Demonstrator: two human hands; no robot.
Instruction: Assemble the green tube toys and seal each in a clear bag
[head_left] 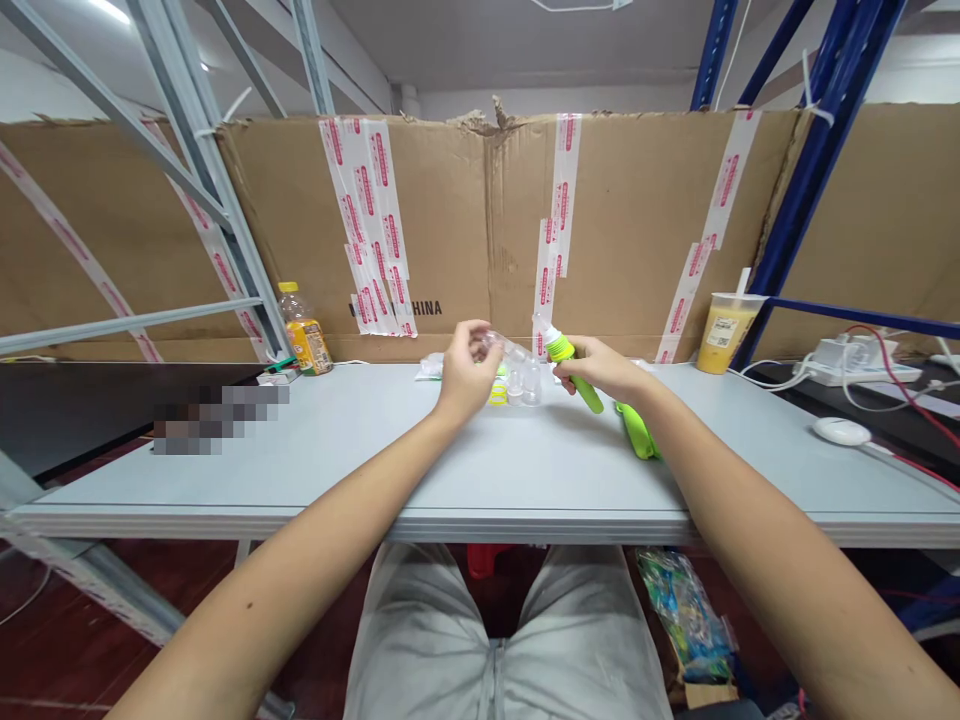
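Note:
My right hand [604,369] is closed around a green stick-shaped piece [571,368] with a white tip, held tilted above the grey table [345,455]. My left hand [466,372] pinches a small clear plastic part [498,345] just left of it. Between and under the hands stand clear plastic cups or caps [524,379] and a yellow ring [499,392]. A second green piece [637,431] lies flat on the table beneath my right wrist.
A yellow drink bottle [304,330] stands at the back left, a cup of orange drink with a straw [725,330] at the back right. A power strip with cables [855,362] and a white mouse [841,431] lie far right. Taped cardboard [465,220] walls the back.

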